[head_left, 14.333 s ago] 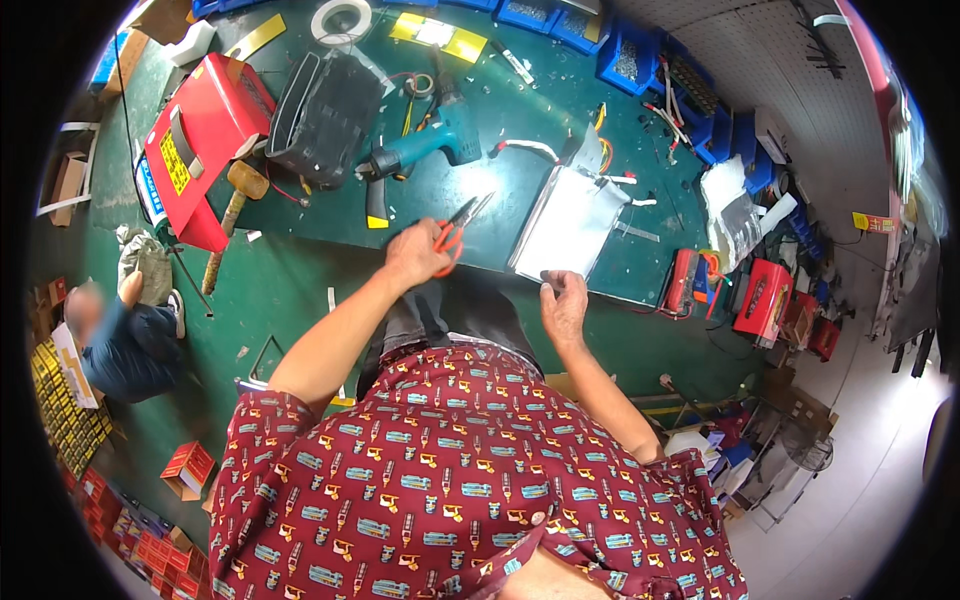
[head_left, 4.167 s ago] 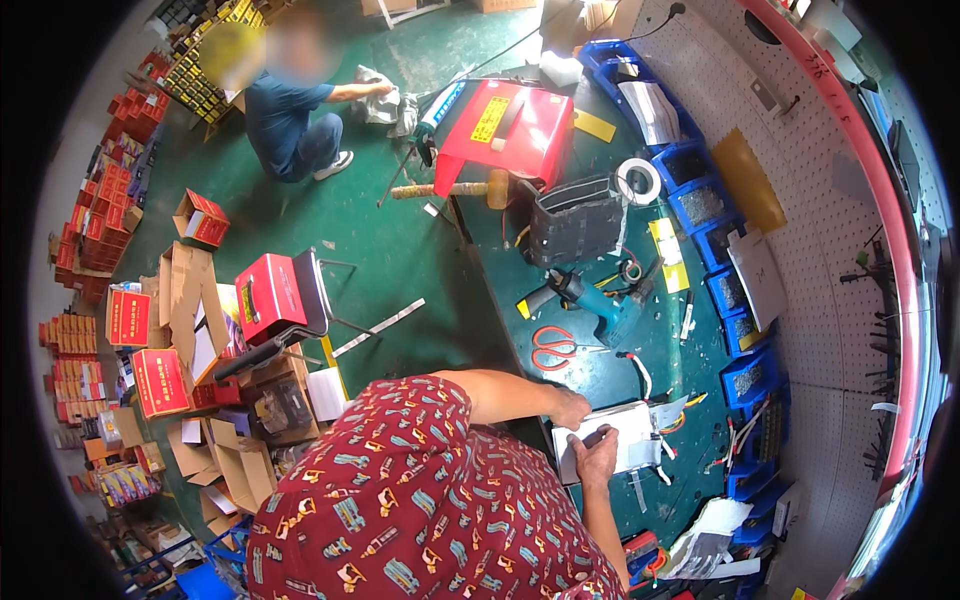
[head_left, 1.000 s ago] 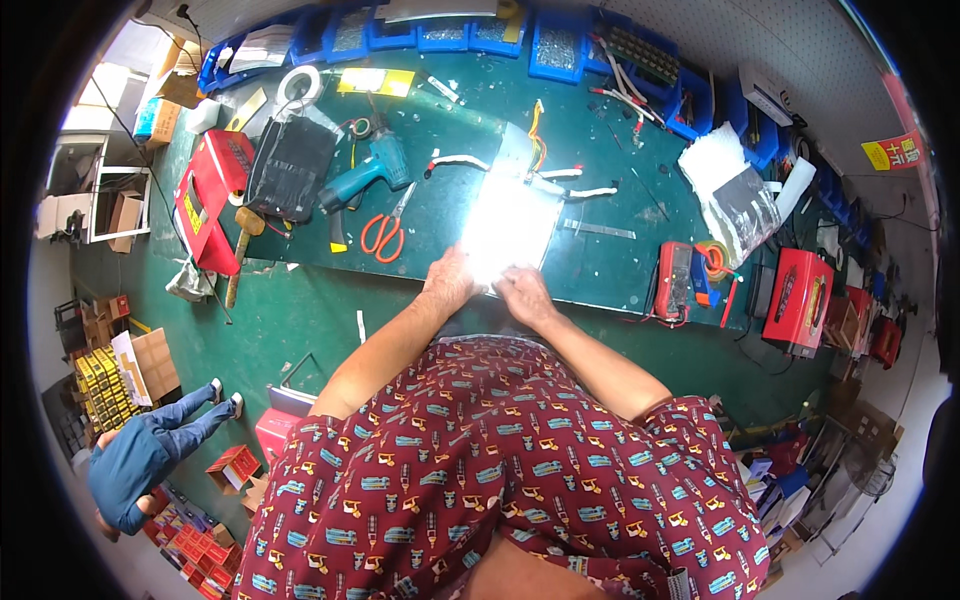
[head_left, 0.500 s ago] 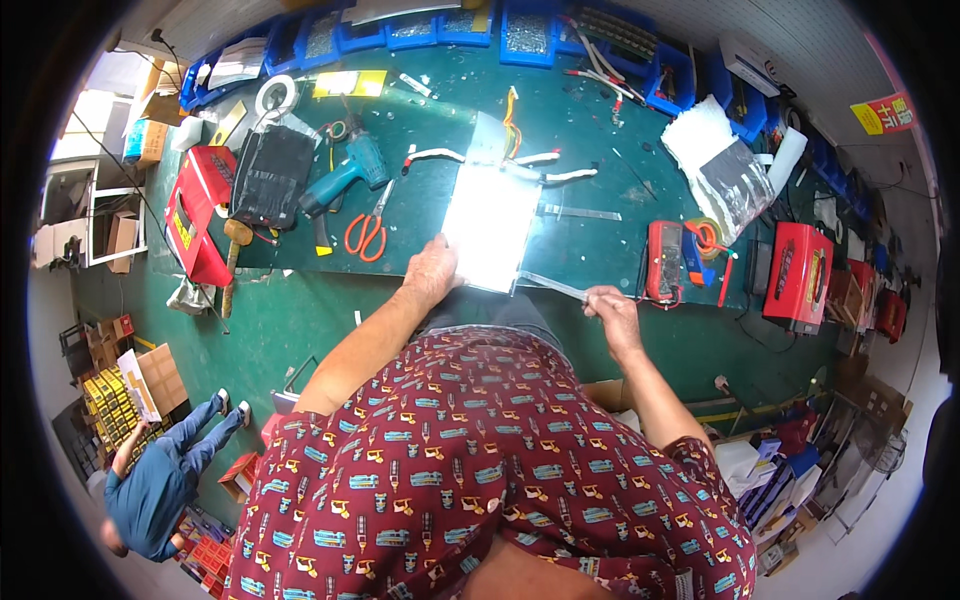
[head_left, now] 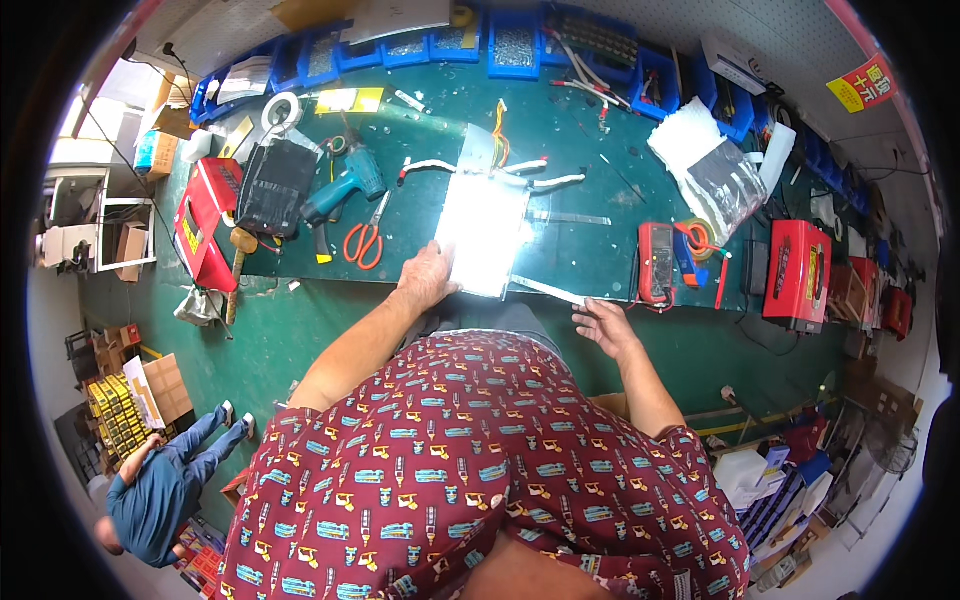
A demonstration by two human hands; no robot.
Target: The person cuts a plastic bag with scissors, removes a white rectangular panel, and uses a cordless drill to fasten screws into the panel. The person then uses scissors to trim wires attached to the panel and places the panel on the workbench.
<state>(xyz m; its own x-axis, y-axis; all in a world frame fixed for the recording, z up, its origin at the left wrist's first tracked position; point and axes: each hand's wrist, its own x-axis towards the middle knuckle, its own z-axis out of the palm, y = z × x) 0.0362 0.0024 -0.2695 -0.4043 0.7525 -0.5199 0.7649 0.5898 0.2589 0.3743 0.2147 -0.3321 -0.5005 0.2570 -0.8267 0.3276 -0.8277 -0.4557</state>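
A bright, glare-washed rectangular pack [head_left: 487, 235] lies at the near edge of the bench, its surface detail lost in the light. White-sleeved leads [head_left: 432, 165] and thin yellow-orange wires [head_left: 499, 135] come out at its far end. My left hand [head_left: 428, 275] is closed against the pack's near left side. From its near right corner a narrow clear strip [head_left: 545, 290] runs out past the bench edge. My right hand [head_left: 604, 327] has the strip's free end at thumb and forefinger, the other fingers loosely extended. Another clear strip [head_left: 580, 219] lies right of the pack.
Orange-handled scissors [head_left: 364, 245], a teal drill [head_left: 345, 185], a black pack [head_left: 276, 185] and a hammer [head_left: 240, 255] lie left. A red multimeter [head_left: 656, 262], tape rolls [head_left: 697, 238] and a red case [head_left: 797, 275] stand right. Blue bins [head_left: 514, 45] line the back. Another person [head_left: 160, 500] is at lower left.
The view has shifted slightly. My right hand has moved a little down, its fingers more spread along the strip's end. My left hand stays at the pack.
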